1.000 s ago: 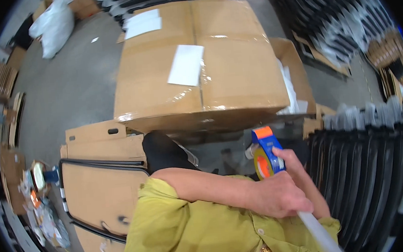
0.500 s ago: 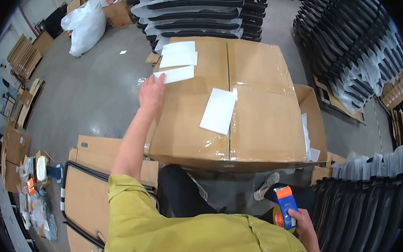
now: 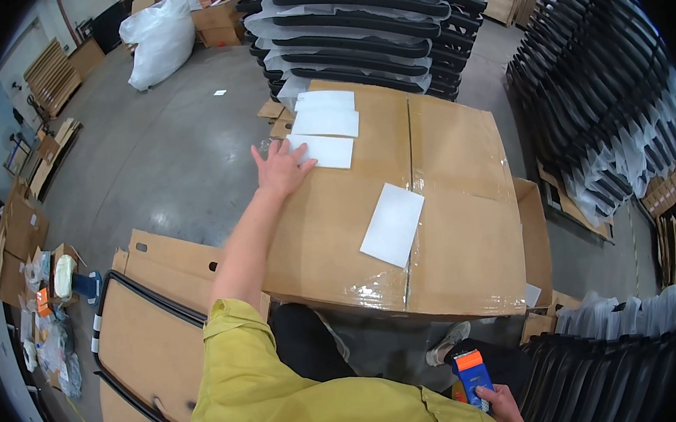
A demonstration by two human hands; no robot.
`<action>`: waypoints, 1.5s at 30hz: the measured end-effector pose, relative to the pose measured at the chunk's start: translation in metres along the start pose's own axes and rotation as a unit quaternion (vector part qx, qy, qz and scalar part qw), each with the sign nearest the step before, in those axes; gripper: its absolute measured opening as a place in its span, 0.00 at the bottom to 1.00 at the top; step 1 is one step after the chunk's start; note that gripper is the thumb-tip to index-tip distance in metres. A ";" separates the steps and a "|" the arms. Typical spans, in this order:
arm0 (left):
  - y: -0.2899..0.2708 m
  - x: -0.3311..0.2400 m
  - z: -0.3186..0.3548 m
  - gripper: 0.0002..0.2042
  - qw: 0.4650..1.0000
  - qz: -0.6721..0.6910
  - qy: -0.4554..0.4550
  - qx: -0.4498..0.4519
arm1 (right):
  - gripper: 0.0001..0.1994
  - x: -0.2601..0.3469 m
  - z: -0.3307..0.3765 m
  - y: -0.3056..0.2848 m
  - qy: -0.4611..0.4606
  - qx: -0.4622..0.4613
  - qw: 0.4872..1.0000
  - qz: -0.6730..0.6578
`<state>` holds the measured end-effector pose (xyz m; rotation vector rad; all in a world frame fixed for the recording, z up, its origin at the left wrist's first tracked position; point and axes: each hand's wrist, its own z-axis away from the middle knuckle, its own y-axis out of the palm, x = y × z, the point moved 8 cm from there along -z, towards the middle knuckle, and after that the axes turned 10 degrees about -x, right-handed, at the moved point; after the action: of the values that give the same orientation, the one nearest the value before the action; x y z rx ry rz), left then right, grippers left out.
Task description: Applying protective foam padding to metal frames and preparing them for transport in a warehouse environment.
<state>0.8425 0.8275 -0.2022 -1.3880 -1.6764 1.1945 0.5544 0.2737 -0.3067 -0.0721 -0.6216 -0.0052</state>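
My left hand lies with fingers spread on the left end of a white rectangular sheet, pressed flat to the top of a large cardboard box. Just beyond it are two more white sheets, a middle one and a far one, lined up along the box's left side. A fourth white sheet rests askew near the centre seam, away from both hands. Low at the right, my right hand grips a blue and orange tape dispenser beside my leg.
Tall stacks of black curved parts with clear wrapping stand behind the box and to the right; another stack is near right. Left lie flat cardboard with a black frame. A white plastic bag sits far left.
My left fingers have spread, and the sheet under them now lies flat, turned more square to its neighbours. The view has shifted slightly. The tape dispenser stays in my right hand.
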 end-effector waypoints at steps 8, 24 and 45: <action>-0.013 -0.001 0.000 0.22 0.999 0.013 -0.038 0.016 | 0.14 0.009 0.024 0.007 -0.017 -0.014 1.000 0.011; -0.036 -0.180 0.110 0.36 0.974 0.181 0.061 0.121 | 0.16 0.023 0.039 0.023 -0.120 0.108 0.987 0.026; -0.123 -0.315 0.214 0.23 0.938 0.308 0.154 -0.043 | 0.18 0.033 0.074 -0.011 -0.323 0.085 0.941 -0.046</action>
<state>0.6765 0.4676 -0.1481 -2.1282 -1.1123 1.1428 0.5380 0.2688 -0.2265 0.1307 -1.2805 -0.0187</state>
